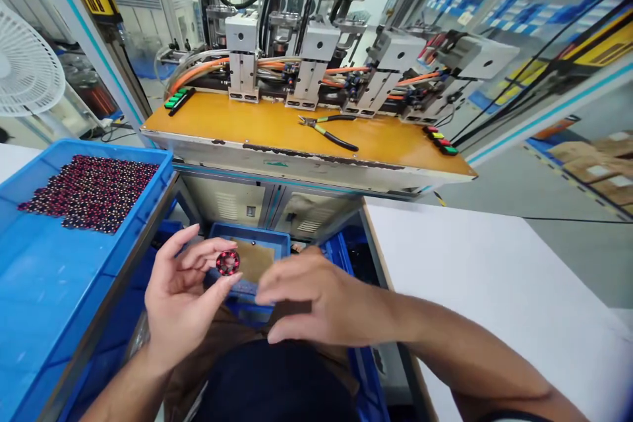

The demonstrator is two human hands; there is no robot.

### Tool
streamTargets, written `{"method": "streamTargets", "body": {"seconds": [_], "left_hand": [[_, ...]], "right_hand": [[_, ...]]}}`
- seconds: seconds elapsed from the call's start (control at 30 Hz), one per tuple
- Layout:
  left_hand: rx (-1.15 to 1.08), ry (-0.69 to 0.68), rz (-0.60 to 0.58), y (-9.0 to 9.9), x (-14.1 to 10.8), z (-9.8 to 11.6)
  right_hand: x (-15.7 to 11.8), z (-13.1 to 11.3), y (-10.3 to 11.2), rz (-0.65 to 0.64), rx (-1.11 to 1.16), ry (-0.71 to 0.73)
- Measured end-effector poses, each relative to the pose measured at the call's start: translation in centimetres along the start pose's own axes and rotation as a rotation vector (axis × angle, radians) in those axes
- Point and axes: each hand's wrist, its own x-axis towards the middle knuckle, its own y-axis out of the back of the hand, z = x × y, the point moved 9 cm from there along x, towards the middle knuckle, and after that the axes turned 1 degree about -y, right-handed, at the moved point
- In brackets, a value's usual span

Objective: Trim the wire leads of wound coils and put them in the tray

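Observation:
Between the thumb and fingers of my left hand is a small motor stator, a dark ring with red windings, its round face turned toward me. My right hand hovers to the right of it, slightly blurred by motion, thumb and fingers apart and nothing in them. Below and beyond the hands sits a small blue bin with a brown sheet inside. Many similar stators lie packed together in a large blue tray on the left.
Ahead stands a machine with an orange-yellow top and several metal fixtures. Pliers lie on that top, with green buttons at its left and coloured buttons at its right. A white table is on my right, a fan far left.

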Motion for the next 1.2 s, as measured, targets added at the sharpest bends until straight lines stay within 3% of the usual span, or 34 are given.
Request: {"method": "streamTargets", "body": {"seconds": [0.13,0.27,0.37,0.47,0.6,0.8,0.97,1.2], "left_hand": [[0.036,-0.084,-0.04,-0.9,-0.5,0.7],[0.045,-0.119,-0.046,-1.2,-0.6,1.0],[0.018,-0.073,-0.028,-1.0,-0.5,0.5],[-0.003,-0.048,-0.055,-1.1,-0.6,0.3],[-0.006,-0.051,-0.111,-1.6,-0.9,0.2],[-0.156,0.104,-0.16,-1.6,-0.9,-1.2],[-0.144,0.105,-0.265,-1.7,-0.7,-1.5],[-0.207,0.192,-0.331,-2.8,-1.1,-2.3]], "right_hand": [[0.9,2.9,1.7,0.212,0.292,-0.27],[1.0,5.1,-0.8,0.283,0.7,-0.441],[-0.1,6.1,-2.5,0.333,0.793,-0.527],[-0.6,6.3,-2.9,0.316,0.819,-0.557],[-0.2,5.6,-1.9,0.324,0.792,-0.494],[-1.3,6.1,-2.4,0.33,0.784,-0.532],[-0.5,4.7,0.0,0.312,0.603,-0.442],[0.9,3.7,0.2,0.167,0.346,-0.463]]}}
